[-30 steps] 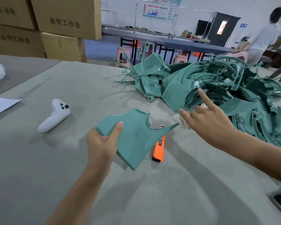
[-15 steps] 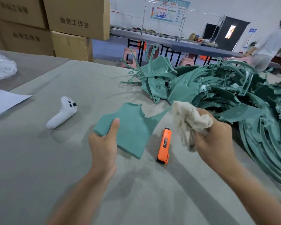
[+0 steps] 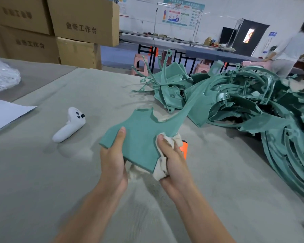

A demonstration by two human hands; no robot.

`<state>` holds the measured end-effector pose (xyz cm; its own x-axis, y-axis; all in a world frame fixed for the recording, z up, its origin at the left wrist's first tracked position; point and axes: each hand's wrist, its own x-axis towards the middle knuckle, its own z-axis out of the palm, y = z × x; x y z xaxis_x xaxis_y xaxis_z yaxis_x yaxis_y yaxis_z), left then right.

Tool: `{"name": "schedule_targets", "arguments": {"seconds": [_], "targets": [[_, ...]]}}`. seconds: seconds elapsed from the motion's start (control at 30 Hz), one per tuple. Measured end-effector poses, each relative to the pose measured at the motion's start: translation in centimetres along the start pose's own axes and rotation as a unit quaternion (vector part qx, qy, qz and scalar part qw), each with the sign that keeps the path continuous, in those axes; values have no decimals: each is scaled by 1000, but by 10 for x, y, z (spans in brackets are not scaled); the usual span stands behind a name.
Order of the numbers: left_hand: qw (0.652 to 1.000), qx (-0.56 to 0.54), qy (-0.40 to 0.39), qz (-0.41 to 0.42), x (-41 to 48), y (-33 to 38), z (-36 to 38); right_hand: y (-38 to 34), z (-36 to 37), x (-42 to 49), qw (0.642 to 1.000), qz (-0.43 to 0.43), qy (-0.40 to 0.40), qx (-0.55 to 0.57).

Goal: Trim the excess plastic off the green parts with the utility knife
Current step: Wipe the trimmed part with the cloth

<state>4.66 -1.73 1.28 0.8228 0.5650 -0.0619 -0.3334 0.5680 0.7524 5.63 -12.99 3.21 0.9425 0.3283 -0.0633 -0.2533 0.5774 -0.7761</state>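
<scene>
Table (image 3: pixel 42 172): grey cloth surface under both hands. It is wrinkled, so a part laid down for cutting may rock or slide.
Pile of green parts (image 3: pixel 244 102): heaped beyond and to the right of the right hand, with thin runners sticking out. A reaching arm could snag one and drag the heap.
Green part (image 3: pixel 142 137): flat panel held just above the table between the two hands, its long thin tip pointing away toward the pile. That tip may flex or snap if twisted.
Left hand (image 3: pixel 112 160): grips the panel's near-left edge, thumb on top.
Right hand (image 3: pixel 172 158): curled round a rag, pressing it against the panel's right edge.
Rag (image 3: pixel 162 166): bunched in the right palm and folded over the panel's edge.
Utility knife (image 3: pixel 184 146): orange, on the table just behind the right hand and mostly hidden — whether the blade is out cannot be told. A blind reach with the rag in hand risks a poor grip or a cut.
</scene>
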Motion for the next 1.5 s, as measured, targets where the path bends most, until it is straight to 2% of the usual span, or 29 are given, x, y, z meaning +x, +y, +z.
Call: {"name": "schedule_targets", "arguments": {"seconds": [0.1,0.17,0.27,0.37,0.47,0.57,0.63,0.67,0.73,0.8,0.83,0.87,0.93,1.0,1.07,1.17,1.23,1.27,1.37,1.5], "targets": [[992,45,-62,-97,-4,-5,4,2,-4,1,999,1,-5,50],[984,38,-95,-147,-8,-7,7,1,-7,2,999,-14,14,26],[981,14,-109,-158,-5,-6,4,-2,-10,5,995,-72,51,-56],[976,-3,-122,-178,0,-2,-2,-7,-13,5,990,-98,75,-69],[978,35,-141,-147,2,-1,-4,-15,-16,6,989,-110,88,-47],[995,64,-63,-46,5,-1,-3,-25,-24,7,968,-192,147,-63],[990,121,-3,68,5,1,-3,-29,-35,7,923,-279,176,-199],[982,155,-6,112,4,1,-2,-28,-39,7,888,-318,181,-278],[964,215,-82,136,-4,-1,4,-22,-39,6,820,-379,170,-394],[955,215,-180,100,-19,-7,15,-9,-26,0,769,-408,111,-480],[959,181,-205,76,-26,-9,19,-1,-20,-3,749,-416,70,-510],[970,131,-201,44,-32,-10,21,8,-15,-6,725,-425,27,-541],[988,22,-146,-54,-34,-3,20,22,-8,-10,653,-428,-56,-622],[978,-89,-123,-142,-26,6,14,23,-5,-11,608,-401,-141,-670],[969,-155,-115,-154,-19,15,11,15,-6,-6,565,-396,-152,-708],[974,-143,-122,-127,-18,19,17,-7,-10,4,523,-394,-76,-751],[974,-137,-139,-117,-18,17,19,-15,-14,10,518,-403,-40,-753],[972,-134,-148,-121,-18,16,19,-15,-15,11,528,-410,-33,-743],[977,-85,-145,-131,-15,8,18,-15,-20,15,585,-425,-4,-690],[984,47,-150,-85,-18,-3,19,-18,-28,13,628,-462,62,-623]]}}
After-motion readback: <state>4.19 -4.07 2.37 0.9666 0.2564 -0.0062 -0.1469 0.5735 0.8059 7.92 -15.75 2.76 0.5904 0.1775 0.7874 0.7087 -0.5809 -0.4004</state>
